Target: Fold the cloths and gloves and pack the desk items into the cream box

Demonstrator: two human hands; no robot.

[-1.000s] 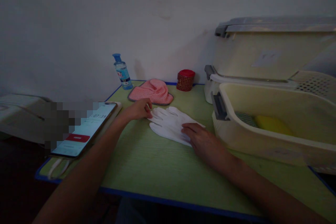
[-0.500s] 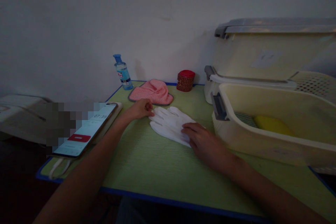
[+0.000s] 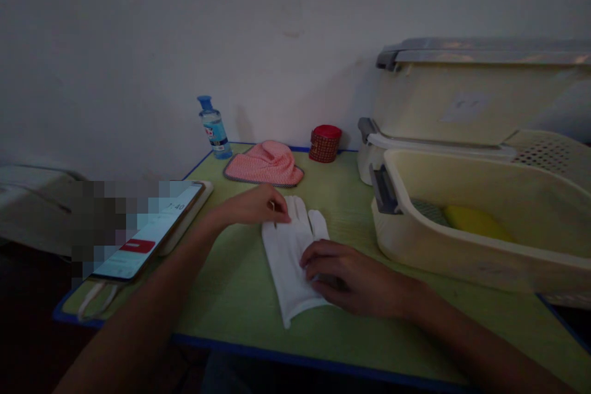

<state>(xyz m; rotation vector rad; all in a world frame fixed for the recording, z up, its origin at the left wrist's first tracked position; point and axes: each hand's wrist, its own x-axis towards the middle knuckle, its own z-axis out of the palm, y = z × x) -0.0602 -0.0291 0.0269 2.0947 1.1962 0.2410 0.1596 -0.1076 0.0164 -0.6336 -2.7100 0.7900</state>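
Glove (image 3: 287,265) flat, beneath fingertips (image 3: 311,252), left hand (image 3: 253,204) and right hand (image 3: 351,274)

Free: table (image 3: 353,209) strip between glove (image 3: 289,265) and bin (image 3: 438,252), front middle too | right: bin wall blocks | left: phone (image 3: 157,229) | rear: cloth (image 3: 264,164), bottle (image 3: 215,133), red tub (image 3: 324,145)

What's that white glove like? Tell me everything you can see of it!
The plain white, cloth-looking glove lies flattened and slightly wrinkled on the light green, blue-edged table. Its fingers point away from the person, its cuff towards them. The left hand touches it near the fingers; the right hand covers part of its right side.
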